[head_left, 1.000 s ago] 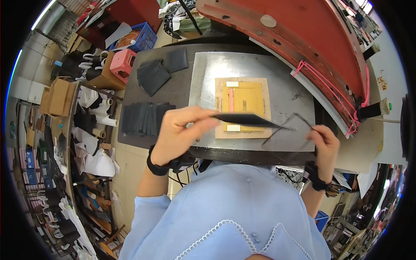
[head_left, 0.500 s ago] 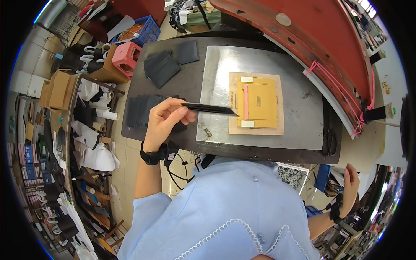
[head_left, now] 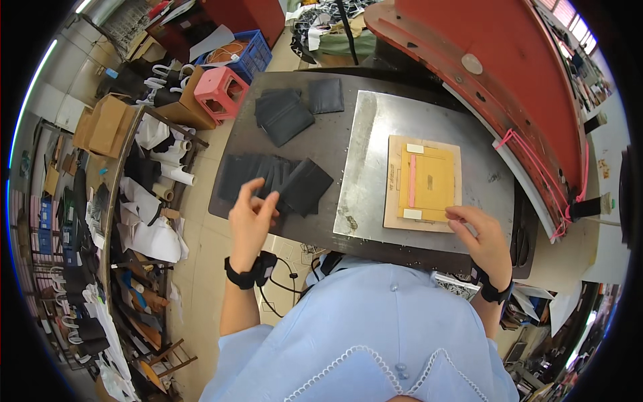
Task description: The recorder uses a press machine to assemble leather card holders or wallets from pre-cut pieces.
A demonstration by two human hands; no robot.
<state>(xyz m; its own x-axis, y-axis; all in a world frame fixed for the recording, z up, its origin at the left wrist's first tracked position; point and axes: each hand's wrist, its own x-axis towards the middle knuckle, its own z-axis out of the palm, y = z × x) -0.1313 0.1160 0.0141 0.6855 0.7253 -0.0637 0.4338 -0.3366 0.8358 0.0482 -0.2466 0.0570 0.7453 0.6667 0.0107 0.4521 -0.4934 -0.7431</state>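
My left hand (head_left: 250, 221) is open, thumb and index finger apart, just beside a row of overlapping flat black pieces (head_left: 244, 175) on the dark table. The nearest black piece (head_left: 307, 186) lies askew on the right end of that row. My right hand (head_left: 483, 240) has its fingertips at the lower right corner of a yellow plate (head_left: 439, 177), with the thumb spread away from the index finger. This plate rests on a light brown board (head_left: 394, 216) and carries a pink strip (head_left: 412, 181) and two white pads. Under the board is a metal sheet (head_left: 362, 147).
More black pieces (head_left: 287, 120) and a single black piece (head_left: 326, 96) lie farther back. A large red machine part (head_left: 495, 80) with pink cord overhangs the right. Leftward stand a pink stool (head_left: 221, 94), a blue crate (head_left: 251, 57) and a cluttered rack (head_left: 127, 174).
My left hand has let go of the black piece, which now lies on the row. My right hand has come from beyond the table's right side to the yellow plate's corner.
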